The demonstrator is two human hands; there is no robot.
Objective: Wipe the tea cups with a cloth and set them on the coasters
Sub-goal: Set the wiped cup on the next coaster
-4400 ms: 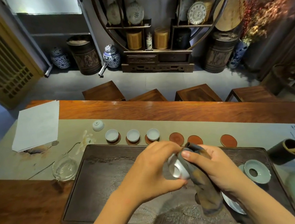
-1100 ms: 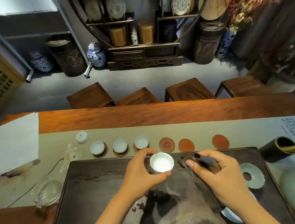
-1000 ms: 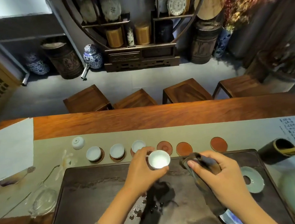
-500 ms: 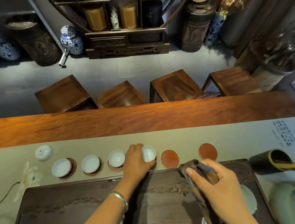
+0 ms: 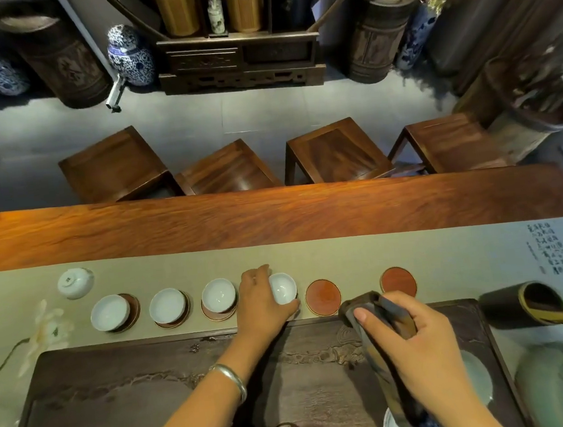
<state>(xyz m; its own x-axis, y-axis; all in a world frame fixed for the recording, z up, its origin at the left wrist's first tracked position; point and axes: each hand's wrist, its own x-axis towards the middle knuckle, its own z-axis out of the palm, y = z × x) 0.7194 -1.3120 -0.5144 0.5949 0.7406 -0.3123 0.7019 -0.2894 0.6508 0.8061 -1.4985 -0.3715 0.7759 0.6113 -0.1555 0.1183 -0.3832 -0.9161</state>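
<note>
Left hand (image 5: pixel 262 305) grip holds empty tea cup (image 5: pixel 282 288); right hand (image 5: pixel 421 347) grip clutches cloth (image 5: pixel 390 319).

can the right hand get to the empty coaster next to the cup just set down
Probably yes. The right hand hovers just near of the empty coaster with nothing between them, but it grips the cloth, so only spare fingers could touch it.

Calligraphy columns (image 5: pixel 547 247) on runner (image 5: pixel 446 250): illegible.

Four wooden stools (image 5: pixel 332 151) behind the table (image 5: pixel 273 214); blue-and-white jar (image 5: pixel 130 56) beyond
</note>
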